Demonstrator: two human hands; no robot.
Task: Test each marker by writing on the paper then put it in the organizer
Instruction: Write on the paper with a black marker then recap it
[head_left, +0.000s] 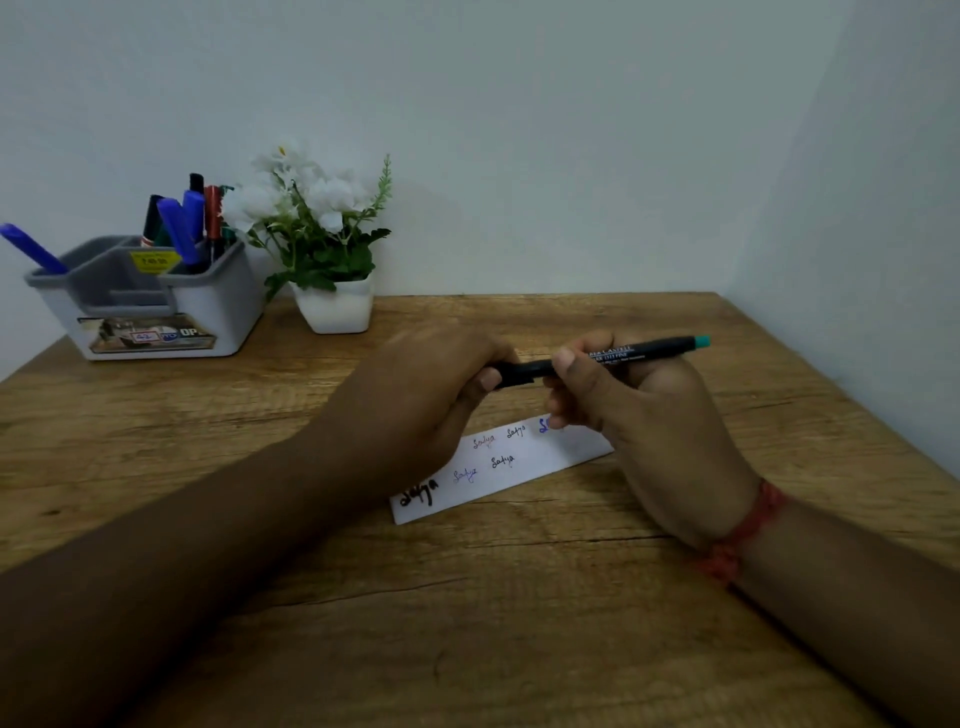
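Note:
A thin black marker (644, 351) with a teal end is held level above the table, its teal end pointing right. My right hand (634, 415) grips its barrel. My left hand (421, 395) is closed around the black cap end (511, 373) on the left. Below both hands lies a white strip of paper (498, 470) with several short words written in black, blue and red. The grey and white organizer (150, 301) stands at the back left, with several blue, black and red markers upright in it.
A white pot of white flowers (332, 244) stands just right of the organizer, against the wall. The wooden table (467, 623) ends at a wall on the right. A red thread is tied around my right wrist.

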